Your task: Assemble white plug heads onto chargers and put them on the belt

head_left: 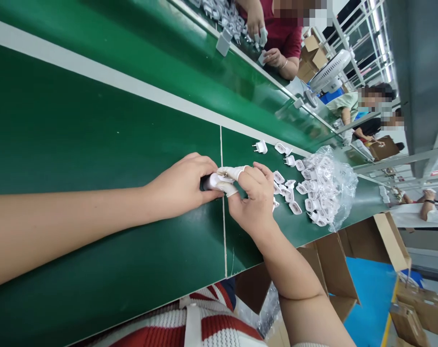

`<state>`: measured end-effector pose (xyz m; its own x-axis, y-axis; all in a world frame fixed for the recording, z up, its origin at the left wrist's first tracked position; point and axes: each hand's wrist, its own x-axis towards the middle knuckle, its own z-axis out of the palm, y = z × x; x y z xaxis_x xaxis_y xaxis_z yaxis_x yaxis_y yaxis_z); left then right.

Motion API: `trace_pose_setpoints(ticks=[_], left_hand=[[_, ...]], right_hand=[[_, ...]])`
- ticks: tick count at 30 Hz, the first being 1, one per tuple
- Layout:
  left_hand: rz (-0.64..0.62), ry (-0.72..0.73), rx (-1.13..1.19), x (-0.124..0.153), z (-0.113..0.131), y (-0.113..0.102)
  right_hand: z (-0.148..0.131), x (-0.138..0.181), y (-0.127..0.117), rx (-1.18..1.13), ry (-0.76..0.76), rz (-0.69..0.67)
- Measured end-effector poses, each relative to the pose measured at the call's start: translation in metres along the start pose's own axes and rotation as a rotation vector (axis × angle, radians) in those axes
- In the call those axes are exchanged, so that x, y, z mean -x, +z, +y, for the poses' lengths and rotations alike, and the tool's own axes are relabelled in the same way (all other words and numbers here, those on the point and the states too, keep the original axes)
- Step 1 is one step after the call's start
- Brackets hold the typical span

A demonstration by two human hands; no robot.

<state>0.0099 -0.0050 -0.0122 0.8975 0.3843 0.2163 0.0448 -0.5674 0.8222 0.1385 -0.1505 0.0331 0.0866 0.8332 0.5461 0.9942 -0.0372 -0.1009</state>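
Note:
My left hand [184,179] is closed around a small dark piece [205,183], most of it hidden by the fingers. Against it sits a white plug part [215,181], pinched by my right hand [255,190], whose thumb and forefinger wear white finger covers. Both hands meet over the green table, beside a thin white line [224,231]. Just beyond my right hand lie several loose white plug adapters [289,193], some with their pins showing. A single adapter [261,147] lies on its side near the white stripe.
A clear plastic bag [343,193] spills a heap of white adapters [318,193] at the right. Cardboard boxes [334,265] stand below the table edge. Across the green belt [139,53], a co-worker in a red shirt [289,36] handles white parts. A fan [330,72] stands farther back.

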Motion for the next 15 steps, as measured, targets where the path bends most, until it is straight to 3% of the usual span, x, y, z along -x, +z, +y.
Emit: trace_pose_setpoints(ticks=[3,8,15], left_hand=[[0.006,0.016,-0.008,0.001,0.0,0.0],[0.067,0.081,0.048,0.005,0.002,-0.002],[0.269,0.346,0.105,0.014,0.008,-0.001]], right_hand=[[0.001,0.005,0.005,-0.057,0.031,0.012],[0.003,0.006,0.007,-0.373,0.124,0.052],[0.008,0.001,-0.009,-0.443,-0.049,0.158]])
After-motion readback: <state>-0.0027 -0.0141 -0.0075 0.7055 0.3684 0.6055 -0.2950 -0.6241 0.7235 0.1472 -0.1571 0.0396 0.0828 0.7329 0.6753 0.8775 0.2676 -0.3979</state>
